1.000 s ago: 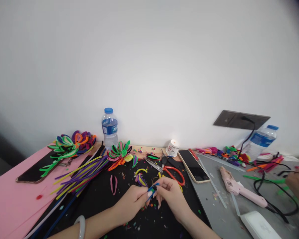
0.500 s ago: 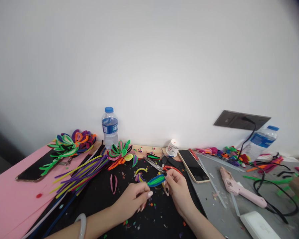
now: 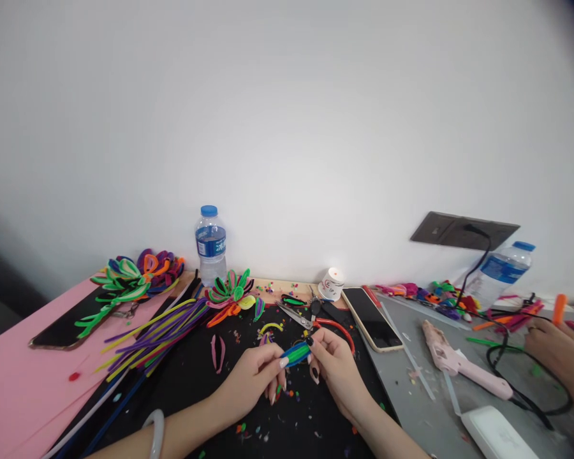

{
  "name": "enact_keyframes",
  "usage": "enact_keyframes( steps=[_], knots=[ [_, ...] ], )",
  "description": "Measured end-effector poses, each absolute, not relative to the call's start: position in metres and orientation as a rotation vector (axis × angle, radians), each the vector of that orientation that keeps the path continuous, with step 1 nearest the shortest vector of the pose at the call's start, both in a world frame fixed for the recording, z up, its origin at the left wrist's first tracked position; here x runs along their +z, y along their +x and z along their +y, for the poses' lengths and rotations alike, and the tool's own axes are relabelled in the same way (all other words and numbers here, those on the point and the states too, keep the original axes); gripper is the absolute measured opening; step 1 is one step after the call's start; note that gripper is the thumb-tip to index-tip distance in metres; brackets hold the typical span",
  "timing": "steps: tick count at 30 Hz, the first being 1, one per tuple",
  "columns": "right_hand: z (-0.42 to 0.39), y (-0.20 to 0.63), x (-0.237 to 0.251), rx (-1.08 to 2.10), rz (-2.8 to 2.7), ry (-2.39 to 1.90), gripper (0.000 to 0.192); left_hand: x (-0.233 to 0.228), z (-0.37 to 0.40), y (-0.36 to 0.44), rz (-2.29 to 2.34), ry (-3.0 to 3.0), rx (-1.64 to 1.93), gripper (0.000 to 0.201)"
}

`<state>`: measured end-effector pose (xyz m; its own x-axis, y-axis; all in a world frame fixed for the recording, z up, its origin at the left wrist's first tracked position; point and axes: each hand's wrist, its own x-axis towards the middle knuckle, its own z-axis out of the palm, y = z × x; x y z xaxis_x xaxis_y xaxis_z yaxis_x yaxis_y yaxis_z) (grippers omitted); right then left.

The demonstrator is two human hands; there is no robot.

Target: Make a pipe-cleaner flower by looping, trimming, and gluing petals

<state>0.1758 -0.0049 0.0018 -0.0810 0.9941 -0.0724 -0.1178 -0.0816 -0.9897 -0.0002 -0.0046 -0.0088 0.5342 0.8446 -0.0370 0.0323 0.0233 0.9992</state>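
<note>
Between my two hands is a blue and green pipe-cleaner petal point(image 3: 296, 354), stretched out sideways above the black mat point(image 3: 310, 427). My left hand point(image 3: 254, 376) pinches its left end between thumb and fingers. At the other end, my right hand point(image 3: 335, 363) grips it with closed fingertips. Just beyond lie scissors point(image 3: 294, 315) and a red-handled tool point(image 3: 339, 326), partly covered by my right hand. A pink pipe-cleaner loop point(image 3: 218, 354) rests on the mat left of my hands, with a yellow and purple piece point(image 3: 270, 330) behind them.
Loose pipe cleaners point(image 3: 160, 335), a pipe-cleaner flower point(image 3: 232, 292) and a water bottle point(image 3: 211, 245) stand or lie at left. A phone point(image 3: 373, 319), a pink glue gun point(image 3: 463, 366) and its black cable lie at right. A co-worker's hand point(image 3: 555, 347) holds something orange at the far right.
Both my hands have shifted slightly left with the petal, and the left thumb now lies over its end. The co-worker's hand has come further into view with an orange piece.
</note>
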Motion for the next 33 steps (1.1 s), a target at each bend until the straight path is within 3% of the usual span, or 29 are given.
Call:
enact_keyframes(
  steps=[9, 18, 33],
  knots=[
    [-0.009, 0.171, 0.012, 1.325, -1.216, -1.156, 0.027, -0.013, -0.003, 0.000, 0.818, 1.337, 0.771, 0.026],
    [-0.007, 0.171, -0.001, 1.488, -1.098, -1.063, 0.028, -0.010, -0.004, 0.002, 0.780, 1.281, 0.890, 0.024],
    [-0.004, 0.173, -0.001, 1.436, -1.145, -1.111, 0.028, -0.006, -0.002, 0.001, 0.837, 1.344, 0.691, 0.026]
  ],
)
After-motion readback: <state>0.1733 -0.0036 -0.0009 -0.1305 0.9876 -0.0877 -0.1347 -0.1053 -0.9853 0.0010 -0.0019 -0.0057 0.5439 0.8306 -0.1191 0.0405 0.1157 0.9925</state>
